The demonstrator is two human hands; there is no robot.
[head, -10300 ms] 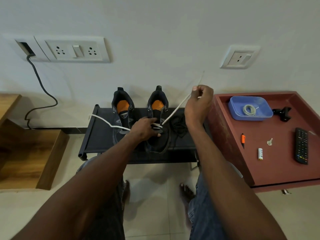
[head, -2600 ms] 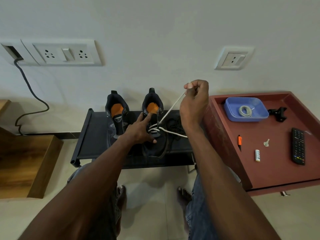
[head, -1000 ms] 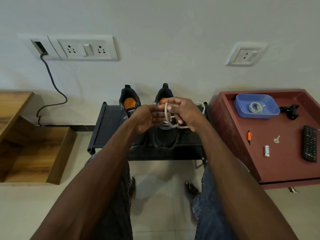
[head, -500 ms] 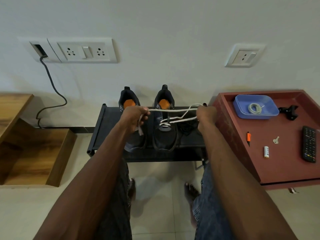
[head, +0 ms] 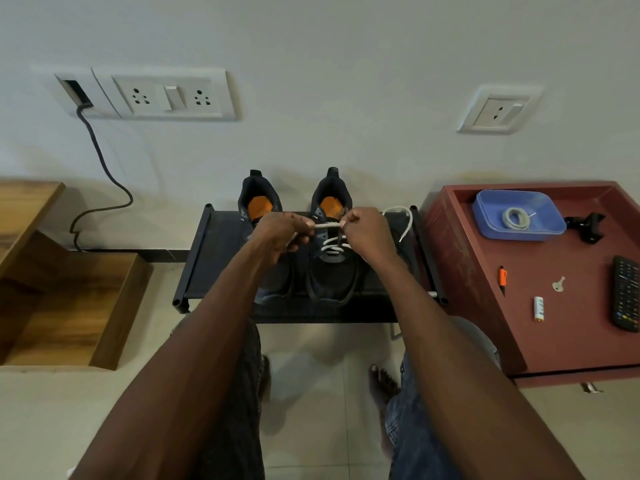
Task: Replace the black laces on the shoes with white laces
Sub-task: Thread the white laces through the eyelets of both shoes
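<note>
Now | both hands (head: 327,233) pinch white lace (head: 327,226) taut | right shoe (head: 331,268) half-laced white

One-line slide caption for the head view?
Both hands, left hand and right hand, pinch the white lace taut above the right-side shoe.

Left shoe (head: 273,285) mostly behind left hand (head: 280,235), remote (head: 627,294) cut by right edge

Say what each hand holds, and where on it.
Both hands pinch the white lace above the right shoe: left hand and right hand grip either end of a short taut stretch between them.
</note>
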